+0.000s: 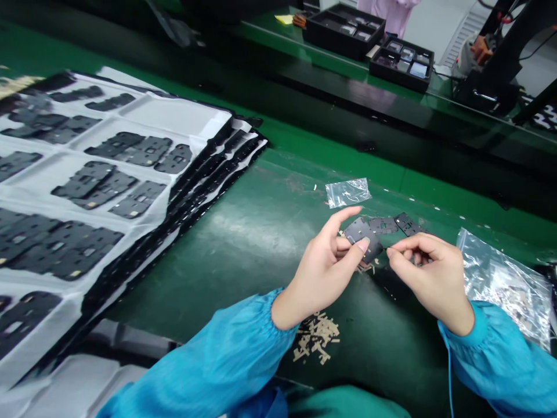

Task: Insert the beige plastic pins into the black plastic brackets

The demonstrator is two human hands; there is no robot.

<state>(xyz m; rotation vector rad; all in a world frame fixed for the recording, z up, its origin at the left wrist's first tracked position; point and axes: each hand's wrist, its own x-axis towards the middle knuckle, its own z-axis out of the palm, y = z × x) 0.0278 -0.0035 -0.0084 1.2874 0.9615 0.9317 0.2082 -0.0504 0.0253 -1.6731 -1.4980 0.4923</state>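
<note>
Black plate, left fingers gripping it, right fingers pinched, clear bag holding tan strips

No readable text, labels or numbers on black part or plastic bags.

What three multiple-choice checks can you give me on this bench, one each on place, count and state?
1. Where do the tan strips lie?
A. on the green mat
B. in a black tray
C. in a plastic bag

2. How many black plates lie flat near the held one?
A. one
B. two
C. five

3. What is the left hand doing with the dark plate?
A. holding it
B. pressing it flat on the mat
C. nothing, it is apart

1: A, loose on the mat.
2: B, side by side.
3: A, thumb and fingers grip it.
</note>
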